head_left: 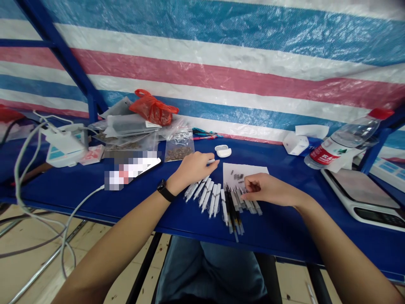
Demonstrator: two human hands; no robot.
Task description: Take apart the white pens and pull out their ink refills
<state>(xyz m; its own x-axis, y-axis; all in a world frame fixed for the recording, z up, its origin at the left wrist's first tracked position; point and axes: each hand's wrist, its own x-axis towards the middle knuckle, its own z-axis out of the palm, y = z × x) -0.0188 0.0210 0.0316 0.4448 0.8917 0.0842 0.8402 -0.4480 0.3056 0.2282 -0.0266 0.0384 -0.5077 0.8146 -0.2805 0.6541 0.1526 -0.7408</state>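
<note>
My left hand [193,168], with a black watch on its wrist, is closed around a white pen barrel [211,161] above a row of several white pen barrels [205,194] on the blue table [278,228]. My right hand [265,189] pinches something small I cannot make out, beside a white paper sheet [243,171] carrying small springs. Below it lies a bunch of black pen refills and assembled pens [234,207].
A white earbud case [223,150] sits behind my left hand. Plastic bags of parts [179,145] and a red bag [153,109] lie at the back left, with a white charger and cables [65,143]. A water bottle [343,143] and a scale [363,194] are on the right.
</note>
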